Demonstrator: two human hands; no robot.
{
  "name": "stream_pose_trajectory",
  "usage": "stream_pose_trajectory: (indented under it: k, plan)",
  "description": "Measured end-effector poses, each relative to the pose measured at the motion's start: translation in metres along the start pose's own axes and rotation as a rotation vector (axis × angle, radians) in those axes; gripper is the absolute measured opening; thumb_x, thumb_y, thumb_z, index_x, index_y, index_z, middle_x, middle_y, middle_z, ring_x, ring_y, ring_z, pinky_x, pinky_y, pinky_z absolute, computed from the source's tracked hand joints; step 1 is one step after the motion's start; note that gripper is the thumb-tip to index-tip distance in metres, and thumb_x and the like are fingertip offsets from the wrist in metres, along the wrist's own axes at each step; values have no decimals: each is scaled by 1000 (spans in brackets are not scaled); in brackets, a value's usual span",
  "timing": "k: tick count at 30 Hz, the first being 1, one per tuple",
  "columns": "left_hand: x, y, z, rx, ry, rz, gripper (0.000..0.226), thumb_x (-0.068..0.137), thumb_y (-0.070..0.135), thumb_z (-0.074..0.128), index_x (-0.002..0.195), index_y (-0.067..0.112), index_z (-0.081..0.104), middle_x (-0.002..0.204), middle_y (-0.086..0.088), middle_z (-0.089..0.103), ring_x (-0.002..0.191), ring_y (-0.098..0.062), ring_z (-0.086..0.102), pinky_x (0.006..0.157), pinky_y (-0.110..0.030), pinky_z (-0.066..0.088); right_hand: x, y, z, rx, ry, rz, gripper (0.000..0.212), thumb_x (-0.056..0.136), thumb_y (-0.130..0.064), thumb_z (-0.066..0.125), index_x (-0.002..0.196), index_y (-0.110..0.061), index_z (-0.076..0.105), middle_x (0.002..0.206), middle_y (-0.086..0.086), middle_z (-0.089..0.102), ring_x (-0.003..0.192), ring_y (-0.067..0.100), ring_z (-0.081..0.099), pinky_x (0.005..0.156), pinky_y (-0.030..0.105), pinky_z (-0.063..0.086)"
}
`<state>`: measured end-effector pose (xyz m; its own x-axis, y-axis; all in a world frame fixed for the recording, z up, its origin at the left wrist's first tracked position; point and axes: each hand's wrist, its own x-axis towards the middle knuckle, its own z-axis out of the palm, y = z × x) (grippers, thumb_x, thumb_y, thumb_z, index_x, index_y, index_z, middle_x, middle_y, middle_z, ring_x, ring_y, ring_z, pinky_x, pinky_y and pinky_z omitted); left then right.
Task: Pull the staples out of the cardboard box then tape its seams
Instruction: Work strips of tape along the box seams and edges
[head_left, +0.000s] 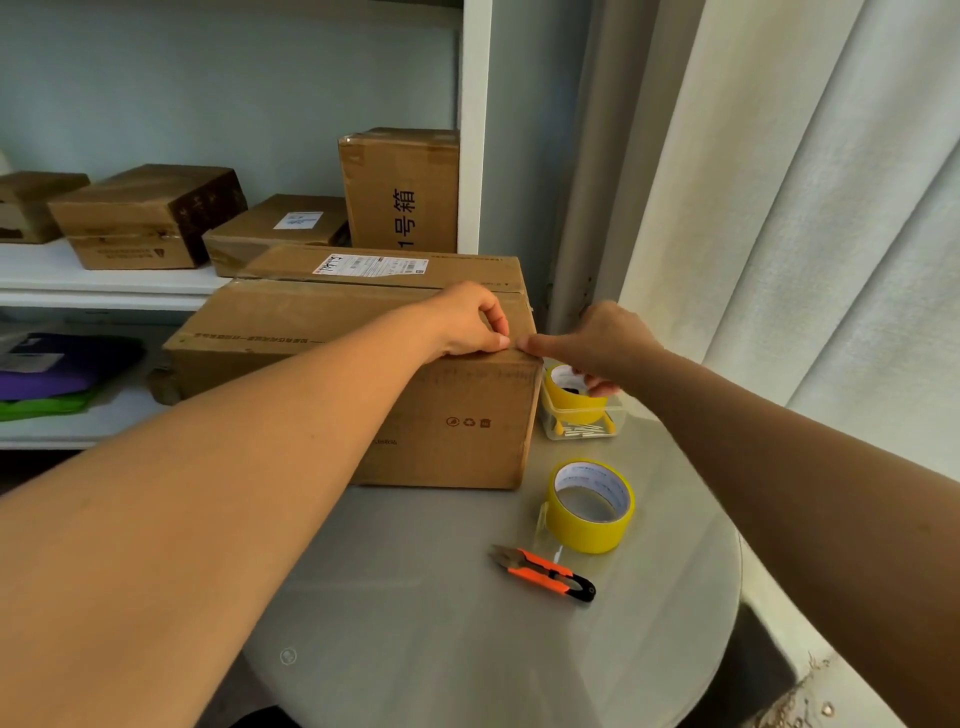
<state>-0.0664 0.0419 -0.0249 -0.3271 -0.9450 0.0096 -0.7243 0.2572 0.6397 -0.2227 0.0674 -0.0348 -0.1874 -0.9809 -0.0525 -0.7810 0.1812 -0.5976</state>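
Both grips, left hand (470, 322) & right hand (605, 345), fingertips pinched at matte brown cardboard box (363, 374) top-edge corner; held item indiscernible.

Your round grey desk (415, 597) sits low centre. White shelf unit (104, 280) at 10 o'clock holds spare boxes (145, 218); pale blue wall (208, 93) behind. Light curtain (831, 208) at 2 o'clock.
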Motion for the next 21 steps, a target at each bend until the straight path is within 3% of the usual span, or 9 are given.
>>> stream_pose_trajectory:
  k: [3,5,7,10,13,17,21]
  plan:
    - [-1,-2,-1,-11,-13,-1,8,90,17,63,96,14,67,85,6,55,82,-8,49,76,-26,40,-4,20,-12,-53,-78,60,51,88,-51,58,78,-2,63,72,11,63,56,16,57,55,26,52]
    - [-1,-4,-1,-23,-21,4,14,90,18,62,100,12,69,86,5,58,87,-10,52,80,-28,42,-8,23,-14,110,-127,83,44,95,-41,53,96,0,67,74,9,62,58,15,55,57,25,51]
    - [-1,-4,-1,-25,-33,2,19,91,22,61,103,10,69,91,2,61,94,-14,55,82,-29,43,-9,15,-10,271,-131,79,44,97,-43,48,104,-3,66,75,6,61,59,13,55,53,23,48]
    - [-3,-3,0,-13,-61,5,22,90,26,63,102,9,70,93,-1,62,96,-17,56,85,-31,46,-11,3,5,359,-184,88,44,93,-49,53,107,-8,59,77,6,60,59,13,57,47,21,49]
    - [-1,-8,1,25,-19,-7,20,90,23,62,100,9,70,95,-3,66,97,-19,59,91,-35,49,-13,2,17,544,-254,182,39,91,-41,60,115,-11,54,80,6,53,60,13,53,53,26,54]
    - [6,-10,8,327,116,-55,27,95,30,53,109,11,65,106,-6,65,97,-24,60,89,-41,50,-12,3,15,596,-276,199,28,95,-33,56,114,-12,53,83,7,51,64,14,53,60,33,57]
    - [-6,-16,6,454,218,-20,22,98,26,47,119,22,52,131,-5,48,119,-24,46,95,-39,39,-12,0,13,571,-208,183,20,99,-22,49,112,-9,58,90,8,56,77,17,58,69,35,56]
